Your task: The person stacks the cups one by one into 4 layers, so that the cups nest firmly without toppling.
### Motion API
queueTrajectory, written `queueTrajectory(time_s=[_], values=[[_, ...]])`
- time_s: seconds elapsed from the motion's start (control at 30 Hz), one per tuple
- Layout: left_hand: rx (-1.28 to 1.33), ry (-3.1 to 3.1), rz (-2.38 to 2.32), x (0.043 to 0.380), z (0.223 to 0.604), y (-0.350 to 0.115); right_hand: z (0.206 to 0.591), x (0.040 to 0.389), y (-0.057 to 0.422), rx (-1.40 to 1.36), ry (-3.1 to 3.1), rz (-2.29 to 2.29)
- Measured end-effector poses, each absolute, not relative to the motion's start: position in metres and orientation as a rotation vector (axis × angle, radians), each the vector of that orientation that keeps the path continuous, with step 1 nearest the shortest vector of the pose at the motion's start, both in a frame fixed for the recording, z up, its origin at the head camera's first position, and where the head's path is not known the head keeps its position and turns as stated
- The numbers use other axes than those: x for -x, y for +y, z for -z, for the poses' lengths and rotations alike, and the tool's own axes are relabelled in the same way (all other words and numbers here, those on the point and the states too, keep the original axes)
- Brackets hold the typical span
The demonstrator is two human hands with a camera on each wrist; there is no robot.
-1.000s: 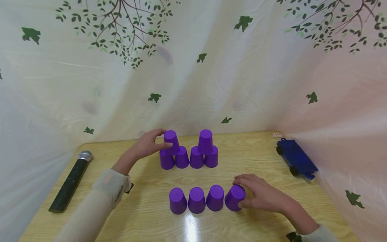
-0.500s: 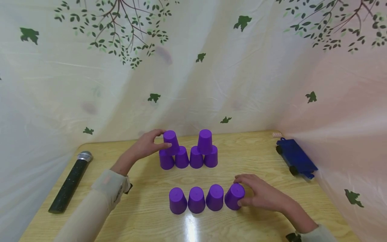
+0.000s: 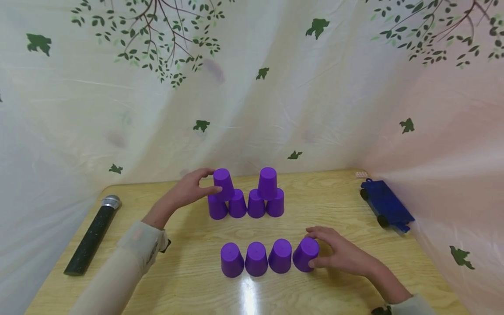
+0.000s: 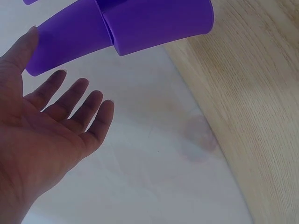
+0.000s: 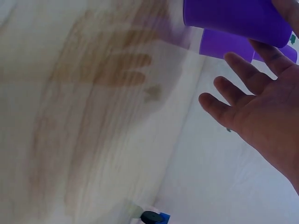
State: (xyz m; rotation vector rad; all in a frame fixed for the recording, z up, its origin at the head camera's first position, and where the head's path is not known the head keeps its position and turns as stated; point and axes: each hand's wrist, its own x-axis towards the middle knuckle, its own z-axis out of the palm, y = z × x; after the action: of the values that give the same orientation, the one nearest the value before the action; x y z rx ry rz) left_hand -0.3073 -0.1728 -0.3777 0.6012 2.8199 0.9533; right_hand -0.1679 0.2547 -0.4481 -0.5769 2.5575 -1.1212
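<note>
Upside-down purple cups stand in two groups. In the back group, two upper cups each rest across a pair below. My left hand (image 3: 193, 189) holds the left upper cup (image 3: 225, 180) between thumb and index finger; in the left wrist view its other fingers spread free beside the cup. The right upper cup (image 3: 268, 183) stands untouched. Nearer me, a front row includes a left-end cup (image 3: 232, 260) and a middle cup (image 3: 256, 260). At the row's right end, my right hand (image 3: 342, 253) pinches a slightly tilted cup (image 3: 305, 254) with thumb and index finger.
A microphone (image 3: 92, 236) with a black handle lies along the left side of the wooden table (image 3: 189, 284). A blue toy cart (image 3: 386, 204) with black wheels sits at the right edge. Behind hangs a pale sheet (image 3: 236, 100) printed with leaves and birds.
Both hands keep their places and hold the same cups. The cup in the right hand sits very slightly higher against its row than a second ago.
</note>
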Motion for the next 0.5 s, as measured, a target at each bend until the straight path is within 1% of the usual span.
queueTrajectory(time_s=[0.3,0.5], values=[[-0.592,2.821,-0.938,0.298,0.384,-0.195,0.458,0.166,0.253,0.543,2.565,1.190],[-0.605,2.755,-0.879,0.277,0.386,-0.218,0.463,0.164,0.252,0.544,2.604,1.212]])
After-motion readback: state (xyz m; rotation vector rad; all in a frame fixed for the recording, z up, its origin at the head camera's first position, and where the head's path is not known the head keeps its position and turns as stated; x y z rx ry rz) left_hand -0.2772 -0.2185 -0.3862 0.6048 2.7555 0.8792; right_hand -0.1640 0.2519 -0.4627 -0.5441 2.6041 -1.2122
